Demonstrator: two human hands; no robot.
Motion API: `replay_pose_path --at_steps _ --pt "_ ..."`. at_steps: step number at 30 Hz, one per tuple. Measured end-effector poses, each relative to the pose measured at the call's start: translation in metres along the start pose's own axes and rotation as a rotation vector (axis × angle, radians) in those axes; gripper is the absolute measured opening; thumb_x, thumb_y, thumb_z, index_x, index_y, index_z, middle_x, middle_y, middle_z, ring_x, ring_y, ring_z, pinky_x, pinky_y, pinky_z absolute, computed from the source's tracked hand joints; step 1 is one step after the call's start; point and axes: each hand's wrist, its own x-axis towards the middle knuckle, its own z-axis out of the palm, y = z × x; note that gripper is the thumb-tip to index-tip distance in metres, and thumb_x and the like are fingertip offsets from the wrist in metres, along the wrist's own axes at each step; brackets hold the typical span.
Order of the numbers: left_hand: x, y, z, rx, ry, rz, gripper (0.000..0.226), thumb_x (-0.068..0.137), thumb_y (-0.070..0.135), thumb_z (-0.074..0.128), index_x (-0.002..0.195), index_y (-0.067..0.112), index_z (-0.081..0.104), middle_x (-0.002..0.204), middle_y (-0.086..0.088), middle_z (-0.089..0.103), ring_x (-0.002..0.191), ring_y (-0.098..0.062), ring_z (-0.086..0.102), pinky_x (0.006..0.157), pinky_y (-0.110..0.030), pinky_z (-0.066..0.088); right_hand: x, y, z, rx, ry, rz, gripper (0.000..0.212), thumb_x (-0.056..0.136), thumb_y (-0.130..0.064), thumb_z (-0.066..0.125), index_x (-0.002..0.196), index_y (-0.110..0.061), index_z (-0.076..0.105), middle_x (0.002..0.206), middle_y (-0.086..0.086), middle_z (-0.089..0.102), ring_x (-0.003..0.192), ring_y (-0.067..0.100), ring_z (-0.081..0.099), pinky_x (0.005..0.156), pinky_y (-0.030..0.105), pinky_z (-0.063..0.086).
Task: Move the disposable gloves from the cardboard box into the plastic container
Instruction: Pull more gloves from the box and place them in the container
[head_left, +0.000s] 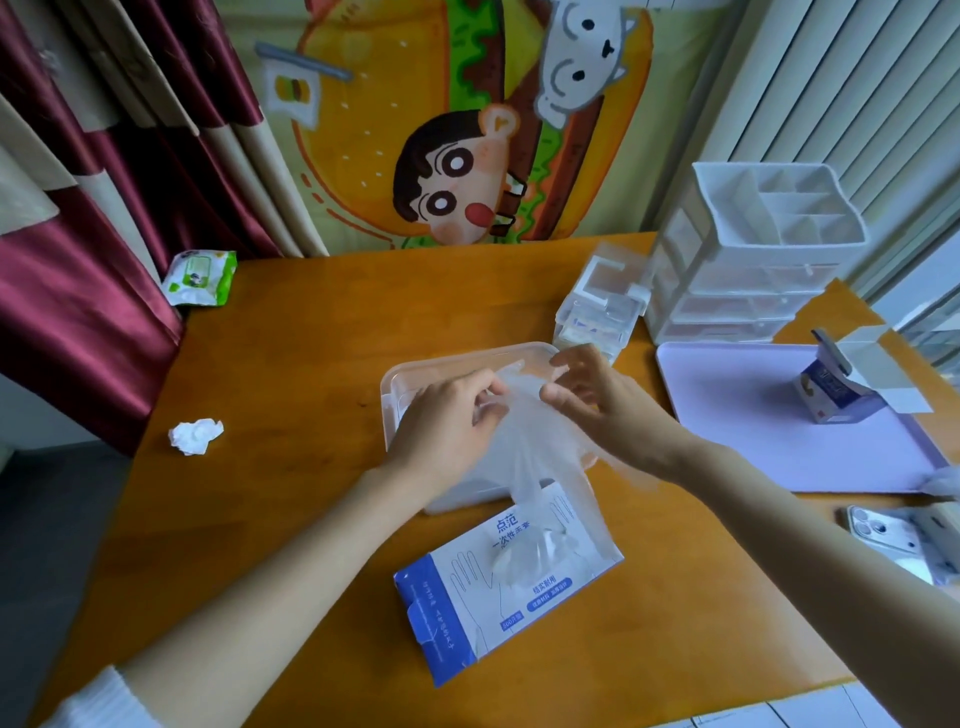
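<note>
Head view looks down on a sheet of clear disposable gloves (524, 431) held up between both hands, just above the near half of the plastic container (415, 374). The film's lower end trails down to the opening in the top of the cardboard box (467, 613), where more crumpled film bulges out. On the left, the left hand (447, 421) has its fingers curled in and pinches the film's left edge. The right hand (597, 400) pinches the far right part between thumb and bent fingertips, with its other fingers loosely spread. The container is translucent, with rounded corners, and sits in the middle of the orange wooden table (311, 338). The blue-and-white box lies flat just in front of it on the near side, touching or nearly touching its near wall. To the far right of the container stands a stack of small clear boxes (597, 312), and beside that a white drawer organiser (753, 260) with divided compartments on top. A lilac mat (753, 441) lies to the right with a small opened carton (836, 389) on it, and a phone (883, 535) lies nearer along the right edge. A crumpled tissue (195, 436) sits on the table's left side, and a pack of wet wipes (200, 278) lies at the far left corner. Maroon curtains (78, 260) and a cartoon wall hanging (457, 130) stand behind the table.
</note>
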Motion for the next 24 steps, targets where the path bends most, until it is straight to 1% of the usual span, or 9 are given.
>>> replay_pose_path --at_steps 2,4,7,11,14,17,18,22,24 --pt "0.006 -0.006 -0.002 -0.046 0.014 -0.053 0.007 0.089 0.012 0.062 0.084 0.014 0.064 0.069 0.004 0.063 0.067 -0.019 0.057 0.064 -0.036 0.048 0.0 -0.002 -0.003 -0.03 -0.119 -0.006 0.082 0.064 -0.07 0.055 0.129 -0.024 0.034 0.114 -0.01 0.055 0.105 0.005 0.054 0.093 0.022 0.042" --pt "0.012 -0.01 -0.004 -0.1 0.0 -0.134 0.016 0.09 0.012 0.061 0.078 0.022 0.06 0.066 0.008 0.061 0.069 -0.02 0.06 0.068 -0.039 0.05 0.005 0.003 0.0 -0.115 -0.187 -0.016 0.087 0.065 -0.059 0.068 0.135 -0.023 0.031 0.117 -0.014 0.048 0.108 0.002 0.048 0.093 0.018 0.038" --pt "0.017 -0.013 -0.007 -0.18 -0.04 -0.224 0.022 0.092 0.014 0.059 0.075 0.028 0.059 0.075 0.002 0.067 0.078 -0.024 0.066 0.074 -0.046 0.054 0.019 0.015 0.008 -0.121 -0.161 -0.015 0.061 0.075 -0.035 0.076 0.126 -0.018 0.048 0.109 -0.011 0.059 0.095 0.002 0.054 0.083 0.013 0.039" --pt "0.025 -0.023 -0.013 -0.176 -0.081 -0.317 0.014 0.094 0.018 0.058 0.081 0.017 0.062 0.08 -0.004 0.068 0.081 -0.027 0.066 0.077 -0.047 0.053 0.035 0.015 0.011 -0.153 -0.137 -0.033 0.011 0.082 -0.021 0.072 0.089 -0.014 0.067 0.073 -0.019 0.056 0.063 -0.001 0.052 0.06 0.008 0.039" --pt "0.038 -0.027 -0.022 -0.117 -0.079 -0.332 0.011 0.093 0.018 0.058 0.084 0.017 0.063 0.082 -0.002 0.067 0.084 -0.024 0.064 0.076 -0.039 0.051 0.048 0.005 0.002 -0.183 -0.044 -0.084 0.017 0.085 -0.015 0.068 0.07 -0.017 0.061 0.063 -0.021 0.048 0.059 -0.006 0.053 0.055 0.009 0.037" --pt "0.053 -0.013 -0.04 -0.172 0.014 -0.208 0.014 0.089 0.018 0.065 0.103 0.02 0.062 0.101 0.012 0.062 0.095 0.001 0.056 0.076 -0.002 0.042 0.059 -0.008 -0.011 -0.243 0.128 -0.118 0.019 0.089 -0.022 0.062 0.072 -0.016 0.059 0.068 -0.005 0.055 0.063 0.01 0.05 0.056 0.026 0.032" --pt "0.058 -0.006 -0.045 -0.191 0.055 -0.133 0.018 0.087 0.017 0.067 0.105 0.019 0.062 0.104 0.015 0.061 0.096 0.007 0.054 0.077 0.003 0.038 0.063 -0.013 -0.014 -0.282 0.214 -0.131 0.017 0.09 -0.024 0.061 0.078 -0.013 0.059 0.073 -0.002 0.056 0.068 0.016 0.05 0.057 0.029 0.03" --pt "0.063 0.009 -0.057 -0.153 0.193 0.135 0.007 0.088 0.018 0.066 0.089 0.01 0.066 0.098 0.005 0.066 0.097 -0.002 0.059 0.082 -0.006 0.044 0.066 -0.027 -0.016 -0.346 0.506 -0.283 0.009 0.088 -0.019 0.064 0.088 -0.011 0.059 0.082 -0.006 0.05 0.076 0.013 0.042 0.058 0.025 0.029" --pt "0.058 0.001 -0.058 -0.096 0.16 0.226 0.008 0.089 0.018 0.064 0.085 0.011 0.065 0.102 0.006 0.064 0.102 0.001 0.056 0.086 -0.01 0.045 0.065 -0.019 -0.011 -0.425 0.523 -0.375 0.01 0.084 -0.012 0.068 0.089 -0.009 0.06 0.082 -0.001 0.056 0.074 0.018 0.046 0.059 0.026 0.031"
